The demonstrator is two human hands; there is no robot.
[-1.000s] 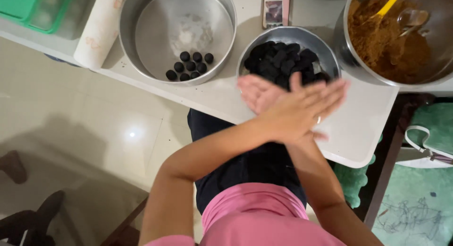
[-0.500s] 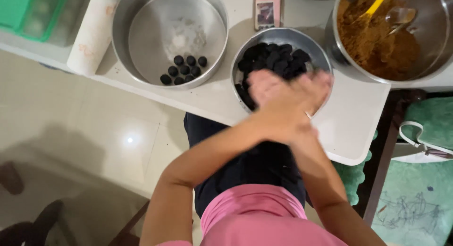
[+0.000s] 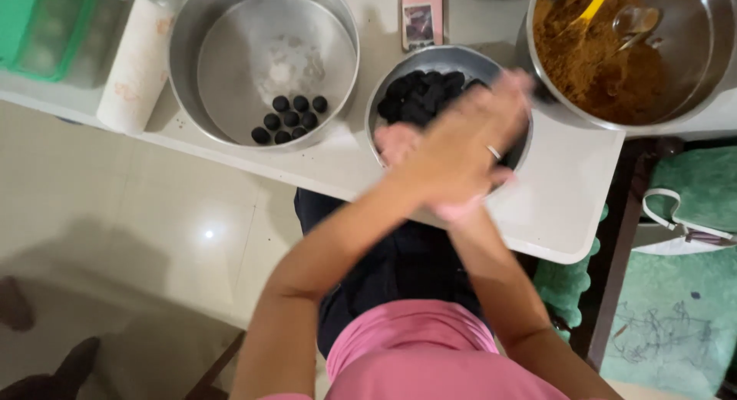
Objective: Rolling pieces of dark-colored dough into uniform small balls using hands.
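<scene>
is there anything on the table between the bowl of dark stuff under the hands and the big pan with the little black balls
Nothing visible: between the steel bowl of dark mix and the large pan lies only bare white table.

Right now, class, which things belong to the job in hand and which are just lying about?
In use:
hands, pressed palm to palm
bowl of dark mass
pan with dark balls

Lying about:
bowl of brown powder
phone
paper roll
green container

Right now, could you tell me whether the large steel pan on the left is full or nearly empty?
Nearly empty: the large steel pan shows mostly bare metal floor, with only a small cluster of dark balls near its front edge.
</scene>
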